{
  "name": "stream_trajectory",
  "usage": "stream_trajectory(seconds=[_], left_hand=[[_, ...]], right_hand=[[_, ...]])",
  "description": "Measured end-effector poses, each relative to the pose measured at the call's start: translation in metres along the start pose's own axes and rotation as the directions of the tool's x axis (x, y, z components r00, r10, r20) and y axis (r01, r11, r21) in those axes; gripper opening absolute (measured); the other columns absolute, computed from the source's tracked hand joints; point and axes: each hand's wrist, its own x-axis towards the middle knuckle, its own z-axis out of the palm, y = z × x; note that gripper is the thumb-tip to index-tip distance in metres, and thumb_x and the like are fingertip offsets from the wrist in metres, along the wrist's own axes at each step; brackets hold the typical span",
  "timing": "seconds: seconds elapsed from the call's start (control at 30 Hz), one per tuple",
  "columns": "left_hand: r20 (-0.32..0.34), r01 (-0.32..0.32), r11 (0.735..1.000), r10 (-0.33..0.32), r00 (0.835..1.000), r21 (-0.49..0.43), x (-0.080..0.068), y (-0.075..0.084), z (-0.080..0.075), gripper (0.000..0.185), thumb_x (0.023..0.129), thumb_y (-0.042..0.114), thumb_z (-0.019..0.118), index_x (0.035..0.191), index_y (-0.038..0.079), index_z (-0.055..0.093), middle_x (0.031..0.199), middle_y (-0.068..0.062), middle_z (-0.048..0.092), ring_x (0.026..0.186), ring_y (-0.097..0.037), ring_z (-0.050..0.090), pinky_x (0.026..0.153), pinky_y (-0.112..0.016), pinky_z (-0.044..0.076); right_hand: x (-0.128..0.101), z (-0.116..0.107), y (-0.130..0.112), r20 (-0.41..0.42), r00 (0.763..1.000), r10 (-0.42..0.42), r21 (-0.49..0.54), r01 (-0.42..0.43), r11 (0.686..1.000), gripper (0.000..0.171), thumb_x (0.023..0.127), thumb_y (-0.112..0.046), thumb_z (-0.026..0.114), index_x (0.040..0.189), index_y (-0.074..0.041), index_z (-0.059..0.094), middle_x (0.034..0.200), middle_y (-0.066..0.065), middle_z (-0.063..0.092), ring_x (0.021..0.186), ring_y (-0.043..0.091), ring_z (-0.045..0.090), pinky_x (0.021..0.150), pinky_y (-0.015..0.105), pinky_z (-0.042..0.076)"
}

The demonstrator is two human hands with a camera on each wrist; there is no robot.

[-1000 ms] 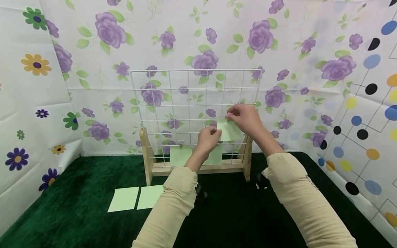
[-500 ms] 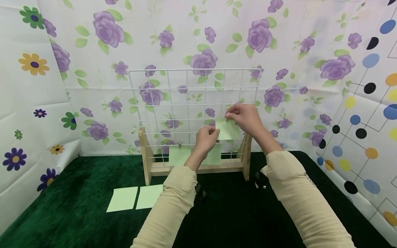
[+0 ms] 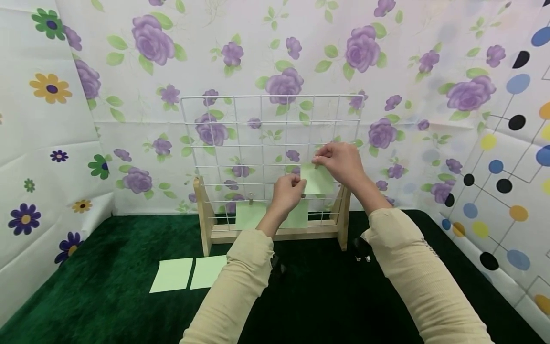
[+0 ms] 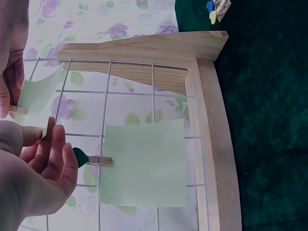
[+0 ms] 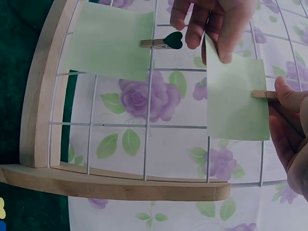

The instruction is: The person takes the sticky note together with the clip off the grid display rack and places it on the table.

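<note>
Right hand (image 3: 341, 162) pinches wooden peg (image 5: 262, 94) at green note (image 3: 317, 180) top edge; left hand (image 3: 290, 190) grips its lower-left corner, against wire grid (image 3: 240, 143)

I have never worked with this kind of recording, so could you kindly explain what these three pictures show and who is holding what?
A person works with bare hands. The wide picture comes from a camera on the head; the other two from cameras on each wrist. A white wire grid stands in a wooden frame on a green cloth. The left hand steadies a green paper at its edge, while the right hand pinches a small wooden peg at its top. More papers hang lower down, and two loose sheets lie on the cloth.
</note>
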Motion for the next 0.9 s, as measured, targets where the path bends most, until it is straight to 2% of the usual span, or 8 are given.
stream_trajectory(seconds=[0.2, 0.6, 0.8, 0.9], left_hand=[[0.004, -0.014, 1.000, 0.014, 1.000, 0.024, -0.001, 0.001, 0.000, 0.021, 0.098, 0.013, 0.055, 0.103, -0.004, 0.066, 0.089, -0.010, 0.066, 0.076, -0.022, 0.066, 0.061, -0.025, 0.047], [0.046, -0.035, 0.998, 0.033, 0.998, 0.044, -0.006, -0.002, -0.006, 0.017, 0.098, 0.013, 0.055, 0.097, -0.001, 0.065, 0.088, -0.008, 0.065, 0.075, -0.018, 0.062, 0.062, -0.026, 0.047], [0.035, 0.011, 1.000, -0.011, 0.999, -0.016, -0.010, -0.004, -0.011, 0.019, 0.098, 0.013, 0.055, 0.101, -0.002, 0.066, 0.092, -0.010, 0.068, 0.076, -0.019, 0.065, 0.067, -0.028, 0.051], [0.047, 0.008, 0.999, -0.006, 0.999, -0.039, -0.013, -0.008, -0.014, 0.020, 0.099, 0.013, 0.055, 0.103, -0.003, 0.065, 0.094, -0.011, 0.068, 0.076, -0.020, 0.065, 0.069, -0.030, 0.053]], right_hand=[[0.002, -0.006, -0.003, -0.019, 1.000, -0.012, -0.006, 0.012, 1.000, 0.016, 0.087, -0.018, 0.073, 0.090, -0.002, 0.075, 0.089, 0.013, 0.072, 0.083, 0.028, 0.066, 0.067, 0.037, 0.047], [0.001, -0.010, -0.004, -0.020, 1.000, 0.005, 0.037, -0.004, 0.999, 0.017, 0.089, -0.018, 0.072, 0.091, -0.001, 0.073, 0.089, 0.013, 0.072, 0.083, 0.028, 0.066, 0.071, 0.041, 0.051], [-0.002, -0.011, -0.003, -0.033, 0.999, 0.011, 0.091, -0.008, 0.996, 0.019, 0.089, -0.019, 0.072, 0.093, -0.001, 0.072, 0.091, 0.013, 0.072, 0.086, 0.028, 0.067, 0.075, 0.043, 0.052], [-0.004, -0.012, -0.004, -0.044, 0.999, 0.003, 0.126, 0.003, 0.992, 0.020, 0.089, -0.020, 0.072, 0.096, 0.000, 0.071, 0.093, 0.013, 0.072, 0.087, 0.028, 0.067, 0.078, 0.043, 0.052]])
